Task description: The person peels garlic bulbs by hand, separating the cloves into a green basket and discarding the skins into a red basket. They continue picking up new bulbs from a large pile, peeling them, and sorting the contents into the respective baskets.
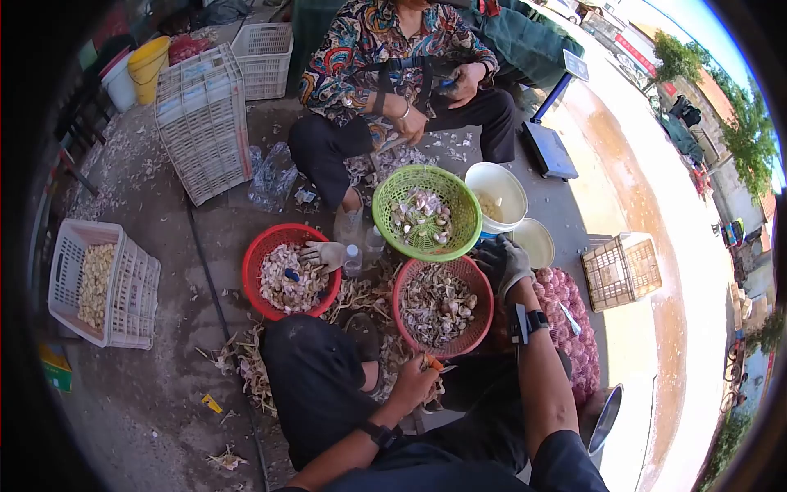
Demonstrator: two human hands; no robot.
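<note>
My left hand [416, 379] is bare and closed round the orange handle of a small tool [431, 362], just below the red-pink basket [485, 332] of garlic pieces and skins. My right hand [503, 259], in a grey and dark glove, is beside the upper right rim of that basket, below the white bucket [520, 205]. Its dark fingers blur together, and whatever they hold is hidden. A green basket [382, 197] with some garlic stands above the red-pink one. The red bowl [256, 297] on the left holds garlic cloves, a blue object and a light glove [325, 255].
A seated person [398, 74] faces me, hands near the lap. A net bag of garlic [566, 328] lies by my right arm. Crates [139, 287] [201, 123] stand left, another crate [620, 271] right. A scale [549, 150] stands upper right; a cable [215, 287] crosses the floor.
</note>
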